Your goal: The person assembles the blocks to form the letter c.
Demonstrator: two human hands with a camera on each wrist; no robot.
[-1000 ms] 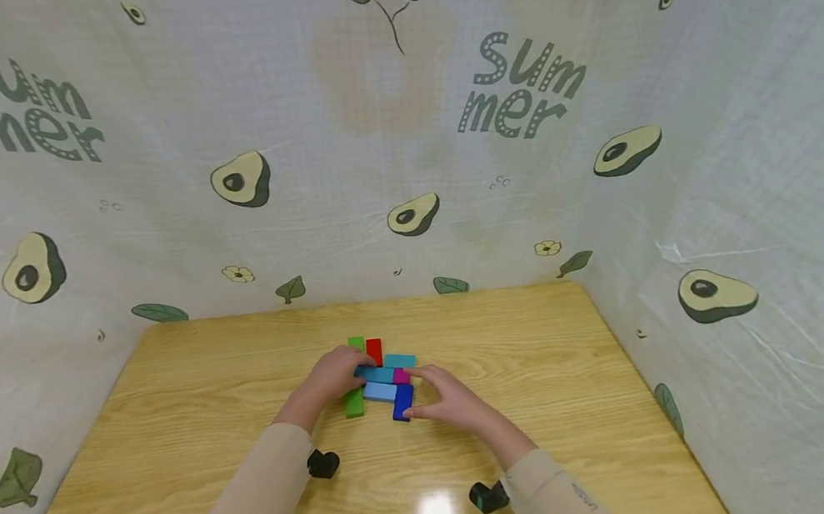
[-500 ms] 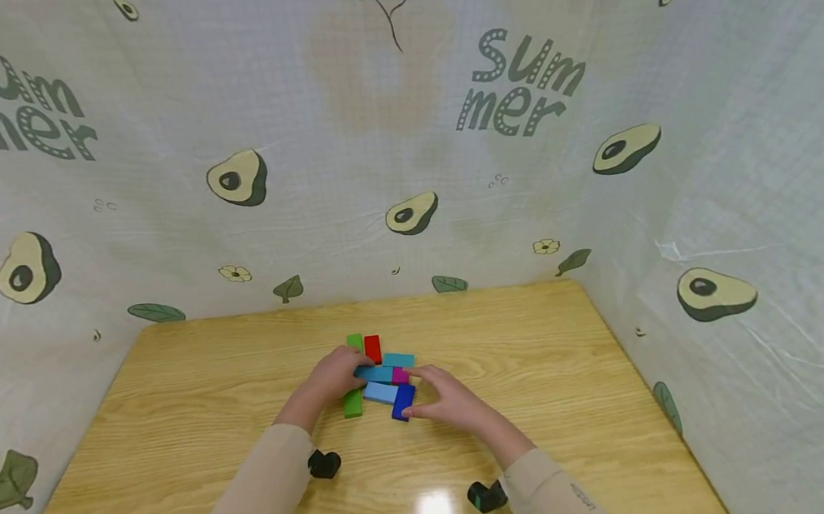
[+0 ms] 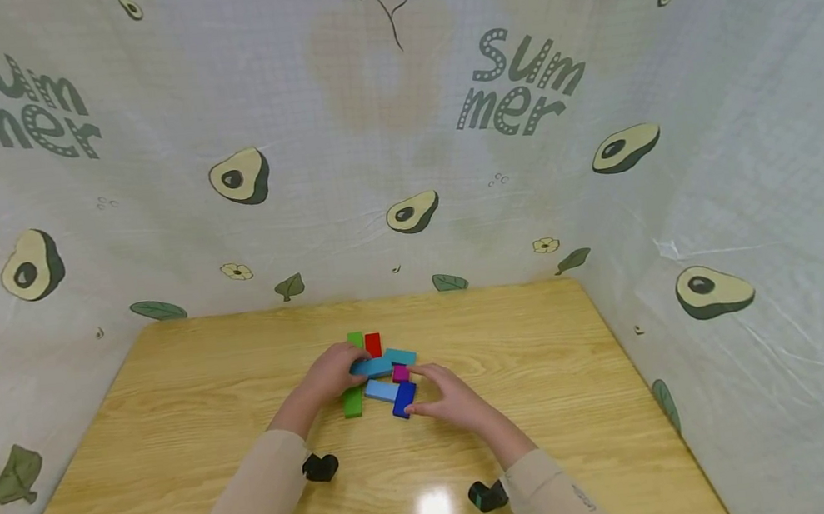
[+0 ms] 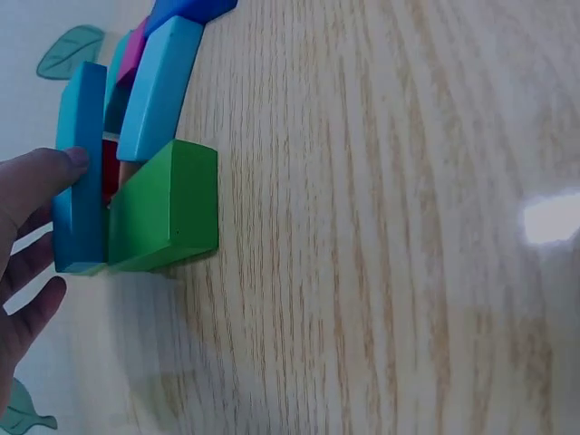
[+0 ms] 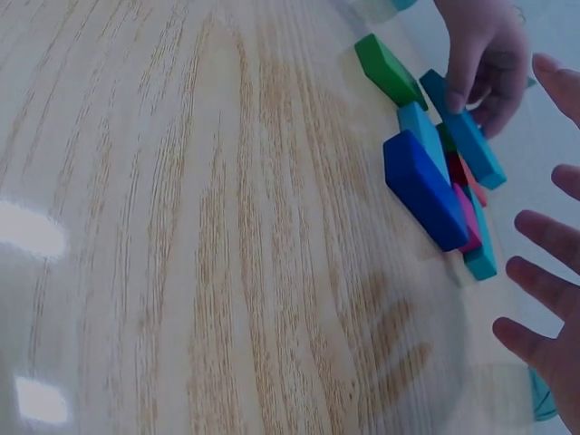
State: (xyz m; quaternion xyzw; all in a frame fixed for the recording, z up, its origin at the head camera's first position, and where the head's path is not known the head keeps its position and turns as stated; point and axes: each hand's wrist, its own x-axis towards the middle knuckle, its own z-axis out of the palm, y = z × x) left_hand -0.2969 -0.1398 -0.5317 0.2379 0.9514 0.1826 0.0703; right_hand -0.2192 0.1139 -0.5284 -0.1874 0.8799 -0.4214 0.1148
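My left hand (image 3: 332, 372) pinches a blue block (image 3: 373, 368) between thumb and fingers, raised above the other blocks in the left wrist view. Under and around it lie a green block (image 3: 353, 403), a light blue block (image 3: 382, 391) and a small-looking magenta block (image 3: 401, 374). My right hand (image 3: 451, 397) is spread at the right side of the group. Its thumb comes right up to the dark blue block (image 3: 404, 400), and its fingertips reach near the magenta one. In the right wrist view those fingers (image 5: 544, 231) are straight and apart, holding nothing.
Behind the held block sit a red block (image 3: 373, 345), a turquoise block (image 3: 401, 356) and a green end (image 3: 355, 337). All rest on a wooden table (image 3: 549, 410). A printed curtain (image 3: 335, 240) hangs behind. Black wrist devices (image 3: 488, 496) show below the hands.
My left hand has lifted the blue block and turned it slightly, away from the magenta block, which now shows more fully. The dark blue block has shifted slightly right; my right hand is nearly still.
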